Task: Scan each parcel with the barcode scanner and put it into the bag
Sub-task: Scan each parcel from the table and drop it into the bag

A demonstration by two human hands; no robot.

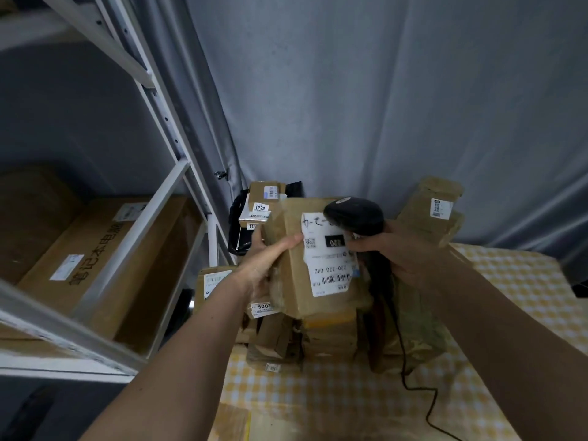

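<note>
Two forearms nearest, reaching in over the checked desk [334, 396]. Left hand [267, 265] gripping one brown parcel [305, 281] by its left edge, thumb across the front, white label facing up. Right hand [404, 253] curled tight round one black barcode scanner [354, 214], head just above the label, cord [423, 399] trailing onto the desk. Several more parcels [302, 342] stacked beneath. Two large cartons [95, 259] on the left shelf.
</note>
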